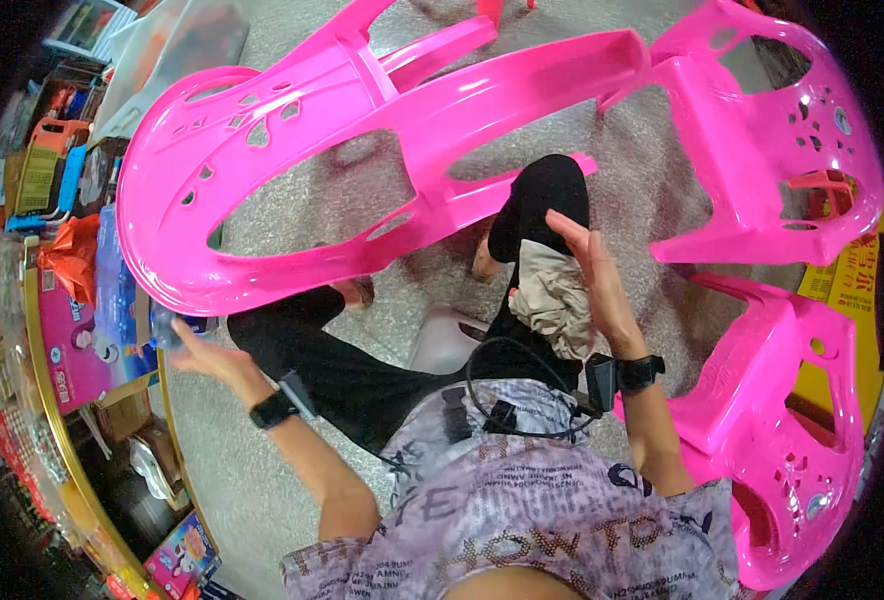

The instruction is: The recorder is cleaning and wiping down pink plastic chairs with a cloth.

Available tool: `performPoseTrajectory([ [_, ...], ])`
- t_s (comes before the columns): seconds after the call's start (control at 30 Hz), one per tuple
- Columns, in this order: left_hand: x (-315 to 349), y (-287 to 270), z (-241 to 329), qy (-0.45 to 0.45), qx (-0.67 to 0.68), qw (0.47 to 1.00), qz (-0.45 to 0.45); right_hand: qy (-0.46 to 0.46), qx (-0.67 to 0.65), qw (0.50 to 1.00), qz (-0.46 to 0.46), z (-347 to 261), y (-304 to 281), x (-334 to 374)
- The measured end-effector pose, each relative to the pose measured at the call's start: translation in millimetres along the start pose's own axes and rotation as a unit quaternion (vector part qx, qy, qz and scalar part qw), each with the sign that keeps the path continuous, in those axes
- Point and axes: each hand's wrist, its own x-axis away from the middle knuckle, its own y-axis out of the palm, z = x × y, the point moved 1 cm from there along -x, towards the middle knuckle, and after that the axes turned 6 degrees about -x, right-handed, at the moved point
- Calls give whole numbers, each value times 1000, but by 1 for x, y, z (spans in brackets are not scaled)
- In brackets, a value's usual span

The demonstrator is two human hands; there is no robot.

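Observation:
A large glossy pink plastic chair-like piece (292,130) with cut-out shapes lies across the floor in front of my knees. My left hand (212,362) is held out just below its near left end, fingers stretched and holding nothing. Over my right thigh, my right hand (602,285) is raised with its fingers straight and nothing in its palm. Beside that hand a crumpled beige cloth (550,298) rests on my leg. Both wrists wear black straps with small devices. Whether either hand touches the pink piece is hard to tell, but both appear apart from it.
Two small pink plastic chairs stand at the right, one farther (762,150) and one nearer (752,400). Yellow boxes (850,290) are behind them. Shelves of packaged goods and a pink box (72,345) line the left. A grey seat (444,342) shows between my legs.

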Motion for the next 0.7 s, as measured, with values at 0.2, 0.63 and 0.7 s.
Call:
performPoseTrajectory([
  [0.2,-74,2,-84,-171,129,950,-228,-62,309,946,-75,-2,-2,23],
  [0.63,17,54,-80,-273,218,900,-259,-9,441,896,-53,7,-5,58],
  [0.7,49,61,-86,-262,140,917,-267,-7,433,901,-36,8,-10,62],
])
